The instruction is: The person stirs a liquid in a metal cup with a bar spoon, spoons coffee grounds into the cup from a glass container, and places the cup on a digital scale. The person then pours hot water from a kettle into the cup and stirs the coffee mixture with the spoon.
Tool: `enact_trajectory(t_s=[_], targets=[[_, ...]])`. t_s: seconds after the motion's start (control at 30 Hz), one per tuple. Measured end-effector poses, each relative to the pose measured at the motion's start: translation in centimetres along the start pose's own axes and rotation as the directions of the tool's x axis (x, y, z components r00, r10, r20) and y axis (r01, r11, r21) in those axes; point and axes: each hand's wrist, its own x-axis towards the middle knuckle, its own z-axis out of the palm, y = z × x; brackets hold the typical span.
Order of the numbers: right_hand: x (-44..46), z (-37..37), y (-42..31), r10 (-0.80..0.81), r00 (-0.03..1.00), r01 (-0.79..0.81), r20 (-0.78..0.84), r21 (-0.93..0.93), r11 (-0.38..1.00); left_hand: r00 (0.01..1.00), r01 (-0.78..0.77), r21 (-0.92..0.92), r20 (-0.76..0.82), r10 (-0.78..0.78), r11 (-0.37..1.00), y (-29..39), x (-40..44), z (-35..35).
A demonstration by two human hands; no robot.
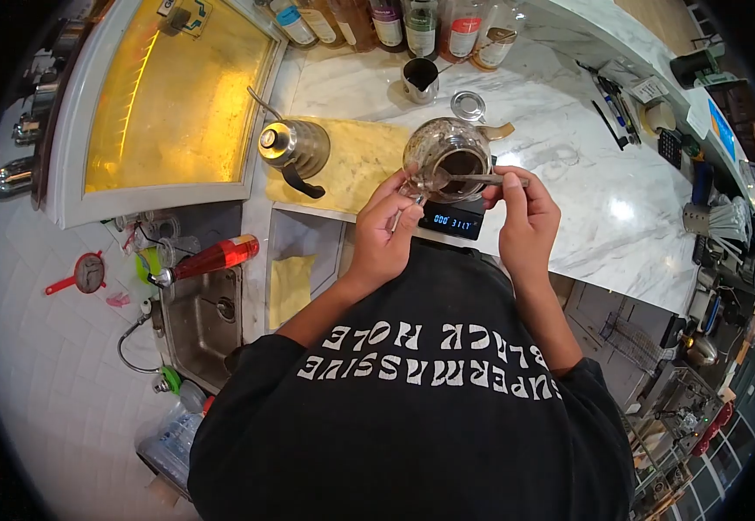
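So the scale [451, 220] is sitting right up at the front edge of the marble tabletop [595, 208], close to the black shirt [421, 391], and the clear glass vessel [463, 165] with dark stuff inside is just above it in the view; can't tell if it's resting on anything, or if the glass around it is one piece or two. Left hand [386, 227] is curled up with thumb and fingers pinching the clear handle. Right hand [527, 217] has a spoon [486, 179] pinched between thumb and fingertips, reaching across the vessel's mouth. A tan handle [498, 132] pokes out of the glassware on the far right side. Loads of bare marble to the right of the right hand, out to the pens [618, 108] and the holder of wrapped sticks [725, 221]. On the left there's a smaller gap on the yellow patch [369, 156] between the vessel and the kettle [304, 149], and past the left edge it drops to the sink [208, 321]. Head count: one scale, one spoon, one kettle, one small metal pitcher [419, 80], one round lid [468, 106] lying just beyond the glassware, and I make it seven bottles [421, 30] lined up along the back.
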Motion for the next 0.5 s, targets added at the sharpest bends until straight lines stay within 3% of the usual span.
enact_trajectory(t_s=[0.43, 0.5], targets=[[0.5, -3.2, -1.3, -0.043, 0.983, 0.06, -0.181, 0.091, 0.994, 0.99, 0.118, -0.181, -0.061, -0.131, 0.976, -1.4, 0.1, 0.5], [0.6, -4.2, -1.0, -0.057, 0.976, 0.067, -0.208, 0.039, 0.997, 0.985, 0.135, -0.158, -0.084, -0.149, 0.978, -2.0, -0.1, -0.2]])
